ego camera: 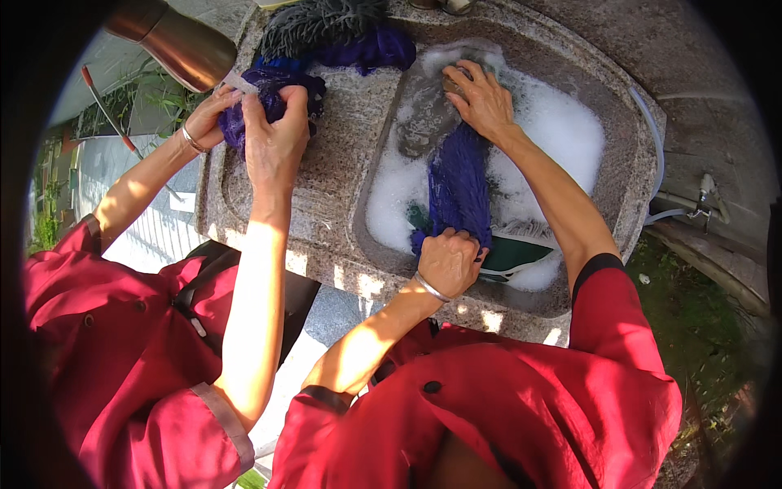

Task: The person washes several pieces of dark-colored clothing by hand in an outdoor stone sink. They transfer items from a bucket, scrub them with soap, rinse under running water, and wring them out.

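Note:
A wet purple-blue microfiber cloth [459, 183] stretches through a stone sink basin full of suds. My left hand [451, 261], with a bangle at the wrist, is closed around its near end at the basin's front. At the far end my right hand [479, 101] curls over something brownish and rounded, which the fingers partly hide; I cannot tell what it is. White foam [559, 131] covers much of the water. A dark green flat piece with a pale edge [513, 254] lies partly in the water beside my left hand, near a grey fringe.
At the left, a co-worker's hands [275, 131] hold a bunched purple cloth [235, 125] over the ribbed stone washboard [333, 140]. Grey and purple mop cloths [324, 27] lie behind it. A hose [652, 134] runs along the sink's right rim, near a tap [705, 195].

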`<state>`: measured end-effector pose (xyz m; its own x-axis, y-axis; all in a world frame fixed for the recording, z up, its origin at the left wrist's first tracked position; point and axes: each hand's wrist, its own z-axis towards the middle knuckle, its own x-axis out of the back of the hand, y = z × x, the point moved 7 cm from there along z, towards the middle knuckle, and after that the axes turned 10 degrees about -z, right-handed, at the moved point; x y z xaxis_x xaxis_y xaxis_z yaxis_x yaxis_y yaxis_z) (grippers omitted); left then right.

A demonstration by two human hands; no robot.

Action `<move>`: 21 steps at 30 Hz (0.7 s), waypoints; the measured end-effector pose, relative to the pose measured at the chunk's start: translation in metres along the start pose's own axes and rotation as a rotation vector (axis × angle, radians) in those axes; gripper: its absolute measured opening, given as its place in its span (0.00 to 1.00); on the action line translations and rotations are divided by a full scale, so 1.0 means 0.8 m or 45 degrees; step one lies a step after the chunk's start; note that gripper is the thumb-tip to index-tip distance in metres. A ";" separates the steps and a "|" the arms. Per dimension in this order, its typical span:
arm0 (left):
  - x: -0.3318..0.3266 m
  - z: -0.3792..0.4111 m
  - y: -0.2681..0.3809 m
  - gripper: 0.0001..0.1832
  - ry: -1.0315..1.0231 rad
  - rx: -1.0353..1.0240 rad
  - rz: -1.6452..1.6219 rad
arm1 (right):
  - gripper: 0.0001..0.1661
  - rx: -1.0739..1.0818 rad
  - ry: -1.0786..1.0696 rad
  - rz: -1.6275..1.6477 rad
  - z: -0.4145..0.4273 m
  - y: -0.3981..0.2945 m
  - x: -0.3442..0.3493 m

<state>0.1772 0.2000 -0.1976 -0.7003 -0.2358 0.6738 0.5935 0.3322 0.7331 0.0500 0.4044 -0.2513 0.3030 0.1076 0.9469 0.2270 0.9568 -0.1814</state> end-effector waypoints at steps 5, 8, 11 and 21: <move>-0.012 0.000 -0.041 0.12 0.060 0.212 0.075 | 0.30 0.519 -0.456 0.496 -0.146 -0.105 0.053; -0.018 -0.001 -0.023 0.12 0.096 0.020 -0.081 | 0.30 0.485 -0.203 0.200 -0.135 -0.066 0.009; 0.031 0.013 -0.017 0.18 0.286 0.127 -0.494 | 0.29 0.034 -0.016 -0.042 -0.060 -0.001 0.008; 0.082 0.067 0.047 0.22 0.740 0.258 -1.312 | 0.31 -1.345 0.173 1.554 -0.147 0.149 0.119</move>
<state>0.1326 0.2460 -0.1307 -0.4942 -0.8351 -0.2417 -0.2507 -0.1294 0.9594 0.2144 0.4970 -0.2139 0.8327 0.5463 0.0906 0.2865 -0.2850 -0.9147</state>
